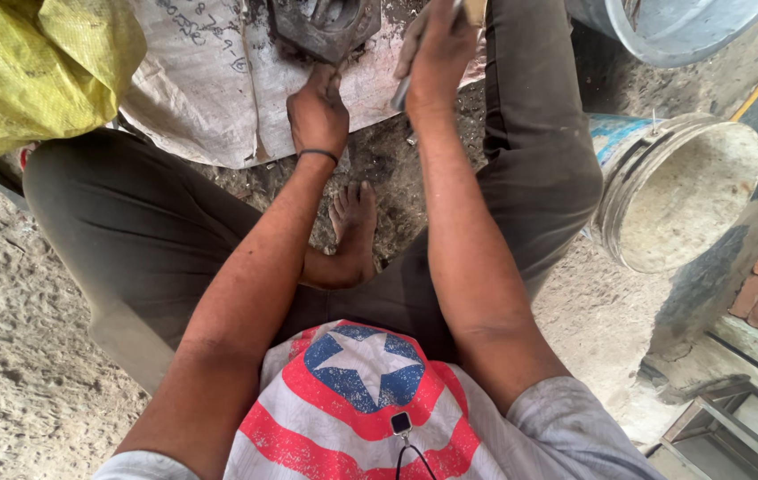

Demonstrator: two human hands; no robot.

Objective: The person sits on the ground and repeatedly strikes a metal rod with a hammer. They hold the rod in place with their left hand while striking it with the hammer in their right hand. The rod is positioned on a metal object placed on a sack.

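Metal block (324, 25) looks heavy and rigid; left hand (317, 111) presses its near edge, right hand (437, 53) grips a tool (402, 89)

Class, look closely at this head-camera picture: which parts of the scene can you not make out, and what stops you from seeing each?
- Dark metal block: head view, top cut off by the frame edge; left hand covers its near side.
- Tool in right hand: mostly hidden by the fist; its kind is unclear.
- Grey tub: cut off at the top edge.
- Pale bucket: contents too indistinct to tell.
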